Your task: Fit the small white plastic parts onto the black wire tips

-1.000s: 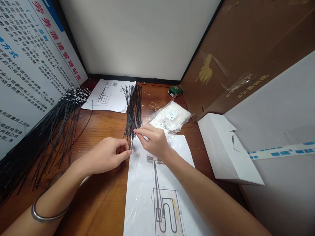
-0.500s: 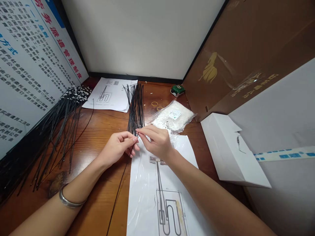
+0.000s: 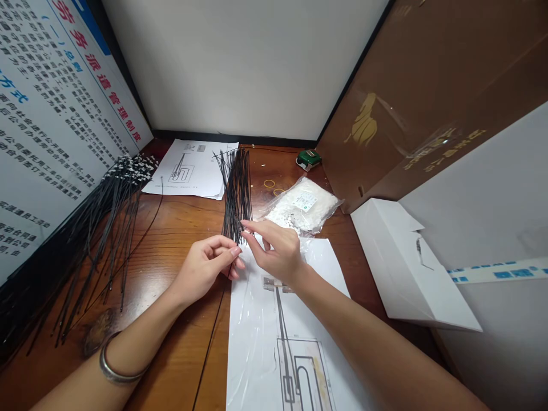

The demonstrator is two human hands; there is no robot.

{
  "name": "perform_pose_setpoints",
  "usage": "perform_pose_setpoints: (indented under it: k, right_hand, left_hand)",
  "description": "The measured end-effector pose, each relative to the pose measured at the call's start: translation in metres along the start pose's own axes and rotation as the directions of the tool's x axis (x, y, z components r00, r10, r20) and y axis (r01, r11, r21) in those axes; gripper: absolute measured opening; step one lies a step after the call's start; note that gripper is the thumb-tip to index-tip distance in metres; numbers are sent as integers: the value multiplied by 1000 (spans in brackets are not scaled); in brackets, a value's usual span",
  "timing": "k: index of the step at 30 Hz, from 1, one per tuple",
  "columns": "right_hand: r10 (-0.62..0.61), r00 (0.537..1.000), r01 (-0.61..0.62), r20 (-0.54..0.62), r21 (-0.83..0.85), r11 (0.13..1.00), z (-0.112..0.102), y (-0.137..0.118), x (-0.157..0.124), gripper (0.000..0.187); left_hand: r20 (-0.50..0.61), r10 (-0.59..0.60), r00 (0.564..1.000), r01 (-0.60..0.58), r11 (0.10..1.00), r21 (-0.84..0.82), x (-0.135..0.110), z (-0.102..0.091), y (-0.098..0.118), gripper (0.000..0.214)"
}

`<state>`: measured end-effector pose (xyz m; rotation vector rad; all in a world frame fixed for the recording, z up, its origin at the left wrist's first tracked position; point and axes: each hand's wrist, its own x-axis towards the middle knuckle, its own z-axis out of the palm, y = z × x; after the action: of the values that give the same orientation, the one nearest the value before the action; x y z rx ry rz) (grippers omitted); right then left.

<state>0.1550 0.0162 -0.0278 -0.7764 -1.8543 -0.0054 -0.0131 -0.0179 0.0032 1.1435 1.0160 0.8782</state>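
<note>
My left hand (image 3: 212, 265) is closed, thumb pressed to the fingers, on a thin black wire; most of this wire is hidden by the hand. Just to its right, my right hand (image 3: 276, 248) has thumb and forefinger in a pinch. A small whitish piece seems to show between those fingertips, too small to name surely. Right beyond both hands lies a bundle of black wires (image 3: 238, 188), its near ends close to my fingertips. A clear bag of small white parts (image 3: 302, 200) lies past my right hand. Under my right forearm is a printed drawing sheet (image 3: 252, 342).
At the left lies a big bunch of black wires with white ends (image 3: 132, 167), by a printed board (image 3: 64, 114). Another drawing sheet (image 3: 188, 165) lies at the back. A green tape measure (image 3: 308, 160), yellow rubber bands (image 3: 269, 184) and a white box (image 3: 406, 268) are also there.
My right fingertips have drawn slightly away from my left ones, to the right. The left hand keeps its pinch. The view has shifted a little.
</note>
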Motion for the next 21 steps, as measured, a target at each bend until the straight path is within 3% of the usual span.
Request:
perform_pose_setpoints:
  k: [9,21]
  right_hand:
    - [-145,989,145,17,31,989,0,3,0,15]
    - [-139,990,138,14,66,988,2,3,-2,17]
  left_hand:
    - [26,20,999,-20,1000,11,0,-1,1,25]
    - [-33,24,999,-24,1000,6,0,2,4,30]
